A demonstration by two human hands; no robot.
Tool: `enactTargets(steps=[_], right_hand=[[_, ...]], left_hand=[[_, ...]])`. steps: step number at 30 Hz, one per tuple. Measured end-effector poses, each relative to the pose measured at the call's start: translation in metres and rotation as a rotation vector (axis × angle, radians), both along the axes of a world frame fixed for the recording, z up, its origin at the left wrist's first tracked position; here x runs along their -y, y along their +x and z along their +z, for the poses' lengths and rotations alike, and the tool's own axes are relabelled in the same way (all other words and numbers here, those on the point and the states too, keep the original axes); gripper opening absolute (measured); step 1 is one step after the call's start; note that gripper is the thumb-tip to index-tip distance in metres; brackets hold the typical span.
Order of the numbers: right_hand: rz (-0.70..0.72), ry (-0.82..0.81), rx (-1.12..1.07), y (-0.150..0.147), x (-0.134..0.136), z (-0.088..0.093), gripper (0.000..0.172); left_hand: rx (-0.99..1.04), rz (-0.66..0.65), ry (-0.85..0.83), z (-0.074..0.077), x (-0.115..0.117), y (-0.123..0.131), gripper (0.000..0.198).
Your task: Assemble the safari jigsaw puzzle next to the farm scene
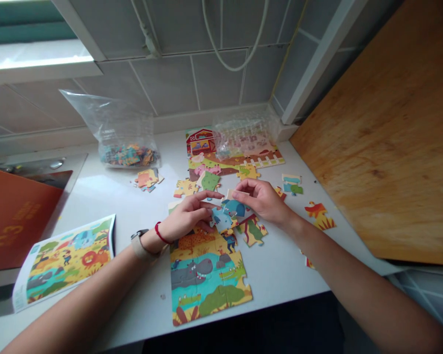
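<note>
- Right hand in the thick of it: thumb and forefinger pinched together on the upper edge of an elephant piece.
- That piece sits tilted above the table, at the upper right of the joined puzzle, over a pale-blue piece.
- Left hand comes in palm down from the other side, fingers apart, forefinger stretched toward the elephant piece; whether it touches, I can't tell.
- Below the hands, the joined puzzle shows a hippo and crocodiles in blue water.
- Just right of the elephant piece lies a loose red-and-green piece; beyond the hands, a green piece beside a yellow one.
- Out left, a picture sheet next to an orange box.
- At the back, a clear bag of pieces, and crinkled plastic over a barn puzzle.
</note>
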State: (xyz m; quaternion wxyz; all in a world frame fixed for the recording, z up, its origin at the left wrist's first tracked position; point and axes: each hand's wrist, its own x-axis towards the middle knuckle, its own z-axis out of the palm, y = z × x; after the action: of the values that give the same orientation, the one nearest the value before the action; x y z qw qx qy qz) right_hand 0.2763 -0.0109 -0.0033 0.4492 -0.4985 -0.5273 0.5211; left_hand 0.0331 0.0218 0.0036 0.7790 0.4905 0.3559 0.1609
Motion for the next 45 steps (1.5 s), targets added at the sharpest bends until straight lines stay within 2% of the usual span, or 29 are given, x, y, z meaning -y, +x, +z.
enactTargets(steps=[6, 16, 21, 31, 35, 40, 45], right_hand=[[0.04, -0.057, -0.021, -0.002, 0.002, 0.002, 0.04], [0.053, -0.119, -0.023, -0.002, 0.003, 0.003, 0.043], [-0.002, -0.148, -0.004, -0.005, 0.003, 0.009, 0.048], [-0.109, -0.215, -0.06, -0.007, 0.004, 0.011, 0.051], [-0.152, -0.179, -0.074, -0.008, 0.004, 0.01, 0.049], [-0.197, -0.151, -0.099, -0.005, 0.002, 0.006, 0.047], [-0.196, -0.136, -0.095, -0.005, 0.002, 0.005, 0.045]], left_hand=[[0.066, -0.041, -0.006, -0.001, -0.001, -0.002, 0.061], [0.11, -0.053, 0.024, -0.004, 0.0, 0.0, 0.053], [0.116, -0.049, 0.034, -0.006, 0.001, 0.0, 0.048], [0.114, -0.068, 0.16, -0.009, 0.003, 0.003, 0.044], [0.094, -0.086, 0.228, -0.014, 0.004, 0.003, 0.043], [0.128, -0.081, 0.225, -0.019, 0.005, 0.005, 0.051], [0.159, -0.083, 0.233, -0.017, 0.007, 0.005, 0.06]])
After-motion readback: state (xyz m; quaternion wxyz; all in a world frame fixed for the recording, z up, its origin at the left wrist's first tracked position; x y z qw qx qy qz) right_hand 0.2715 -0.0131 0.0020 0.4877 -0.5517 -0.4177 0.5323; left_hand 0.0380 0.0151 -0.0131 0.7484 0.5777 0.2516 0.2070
